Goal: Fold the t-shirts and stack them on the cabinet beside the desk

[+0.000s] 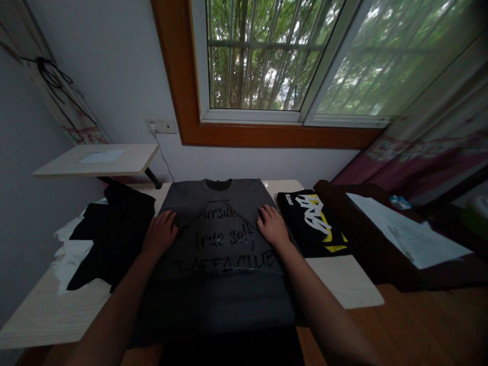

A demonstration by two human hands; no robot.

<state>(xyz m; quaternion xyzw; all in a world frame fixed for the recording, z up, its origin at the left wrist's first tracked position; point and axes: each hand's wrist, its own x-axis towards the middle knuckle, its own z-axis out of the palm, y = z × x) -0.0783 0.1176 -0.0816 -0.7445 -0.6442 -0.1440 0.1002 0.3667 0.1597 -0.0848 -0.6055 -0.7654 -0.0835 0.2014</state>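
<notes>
A dark grey T-shirt [224,300] with black lettering lies spread front up, its neckline toward the wall and its lower part hanging over the table's front edge. My left hand [162,233] rests on its left side, fingers stretched out and pointing at the collar. On the right side my right hand [272,223] lies flat on the cloth, fingers slightly spread. Just right of that hand is a folded black T-shirt [312,221] with a white and yellow print. A heap of black clothes [110,234] lies left of my left hand, with white cloth [70,259] under it.
The pale wooden table [41,315] carries a raised shelf [61,162] at its back left. Behind stands the wall with a socket [160,126] and a window [267,61]. On the right, a dark brown surface [366,234] holds a white sheet [407,231].
</notes>
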